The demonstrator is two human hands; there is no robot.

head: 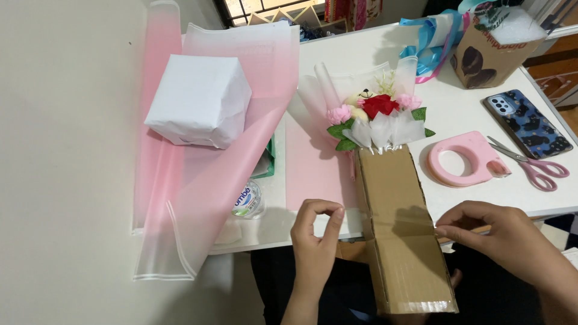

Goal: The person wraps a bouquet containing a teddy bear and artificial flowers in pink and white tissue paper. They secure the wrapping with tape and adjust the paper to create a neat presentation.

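Observation:
A long brown cardboard box [397, 229] lies over the table's front edge, its far end against a small bouquet [378, 120] of pink and red flowers in clear and white wrap. My right hand [500, 238] pinches the box's right edge at a tape seam. Left of the box, my left hand [316, 238] is raised with thumb and forefinger pinched together; whether a strip of clear tape is between them cannot be told.
Pink wrapping sheets [205, 180] with a white wrapped parcel [198, 99] lie at left. A bottle cap [248, 200] shows under them. Right of the box: pink tape dispenser [466, 157], scissors [536, 165], phone [528, 123], brown bag [490, 51] with ribbons.

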